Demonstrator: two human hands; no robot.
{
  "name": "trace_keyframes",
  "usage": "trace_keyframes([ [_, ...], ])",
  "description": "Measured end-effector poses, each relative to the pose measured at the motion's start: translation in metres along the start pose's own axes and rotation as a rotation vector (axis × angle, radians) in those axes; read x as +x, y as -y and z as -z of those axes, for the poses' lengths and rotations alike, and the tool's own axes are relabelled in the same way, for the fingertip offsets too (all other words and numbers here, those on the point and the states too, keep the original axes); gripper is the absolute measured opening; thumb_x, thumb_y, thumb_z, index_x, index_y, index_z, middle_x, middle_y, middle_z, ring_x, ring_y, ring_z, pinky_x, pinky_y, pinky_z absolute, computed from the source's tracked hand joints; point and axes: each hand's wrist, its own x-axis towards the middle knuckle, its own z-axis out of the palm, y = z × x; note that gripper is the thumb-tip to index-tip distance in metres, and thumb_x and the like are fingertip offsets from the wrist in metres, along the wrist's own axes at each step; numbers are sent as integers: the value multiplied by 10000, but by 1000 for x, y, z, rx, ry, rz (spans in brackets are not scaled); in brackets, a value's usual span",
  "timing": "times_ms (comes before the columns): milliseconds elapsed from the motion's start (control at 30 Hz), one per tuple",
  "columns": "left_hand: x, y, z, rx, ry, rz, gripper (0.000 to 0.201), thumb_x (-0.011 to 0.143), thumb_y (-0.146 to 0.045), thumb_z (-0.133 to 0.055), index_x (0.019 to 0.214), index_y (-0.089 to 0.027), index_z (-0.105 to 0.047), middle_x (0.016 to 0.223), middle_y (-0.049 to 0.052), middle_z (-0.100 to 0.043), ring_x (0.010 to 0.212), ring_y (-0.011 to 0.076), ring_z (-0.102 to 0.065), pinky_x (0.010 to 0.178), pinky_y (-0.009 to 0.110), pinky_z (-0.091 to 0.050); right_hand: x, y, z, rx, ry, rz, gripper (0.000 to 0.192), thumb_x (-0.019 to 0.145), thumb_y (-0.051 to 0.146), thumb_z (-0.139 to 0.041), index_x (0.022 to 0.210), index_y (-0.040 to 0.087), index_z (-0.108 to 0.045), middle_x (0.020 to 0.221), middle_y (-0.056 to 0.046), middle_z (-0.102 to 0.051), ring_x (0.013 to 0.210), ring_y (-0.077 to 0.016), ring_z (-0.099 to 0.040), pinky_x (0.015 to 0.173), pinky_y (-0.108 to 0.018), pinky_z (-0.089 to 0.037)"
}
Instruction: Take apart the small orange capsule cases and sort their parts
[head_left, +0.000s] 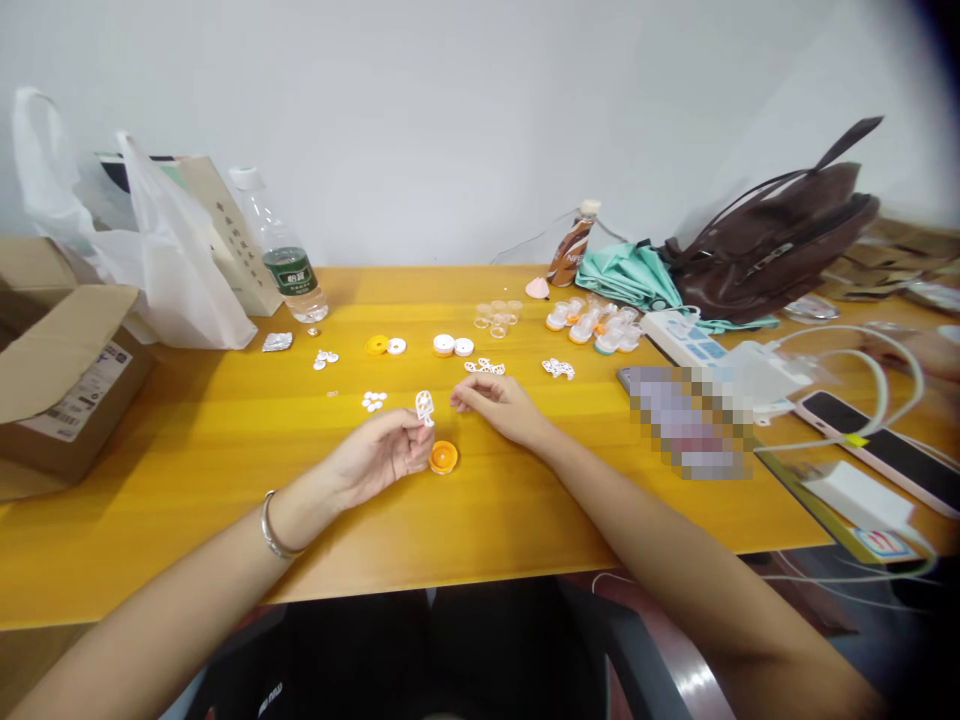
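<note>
Box (64, 375) at table's (225, 500) left, bottle (289, 265) behind, bag (780, 240) far right, phone (885, 450) before it.

Left hand (382, 452) pinches a white wheel piece (424, 406) above an orange cap (443, 457) on the yellow worktop (225, 470); right hand (501, 404) rests beside

A clear plastic water bottle with a green label (283, 255) is seen upright at the back of the yellow wooden table (225, 500), just beside a white plastic bag (172, 260). An open brown cardboard box (56, 375) is set at the left edge. Far right, a dark brown leather handbag (780, 240) is slumped over teal fabric (622, 275), near a white power strip (686, 340).
</note>
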Motion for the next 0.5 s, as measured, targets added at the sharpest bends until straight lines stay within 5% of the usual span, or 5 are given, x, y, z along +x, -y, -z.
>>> trace_keyframes([
  [200, 2, 2, 3, -44, 56, 106, 223, 756, -232, -491, 554, -145, -457, 532, -17, -373, 489, 79, -315, 487, 214, -324, -17, 19, -19, 174, 66, 141, 201, 759, 346, -618, 874, 181, -620, 785, 2, -643, 667, -81, -570, 671, -236, -472],
  [333, 2, 3, 3, -29, 76, 130, 210, 749, -246, -519, 574, -148, -459, 549, -26, -357, 498, 76, -307, 488, 218, -308, -22, 19, -29, 260, 82, 107, 182, 718, 336, -665, 784, 177, -605, 725, 18, -632, 658, -81, -580, 668, -233, -475],
  [500, 2, 4, 2, 147, -20, 6, 307, 793, -303, -548, 554, -155, -424, 530, -32, -368, 495, 72, -315, 480, 210, -276, -21, 22, -26, 277, 7, 115, 202, 678, 337, -699, 706, 176, -581, 680, 24, -628, 633, -84, -576, 653, -238, -487],
])
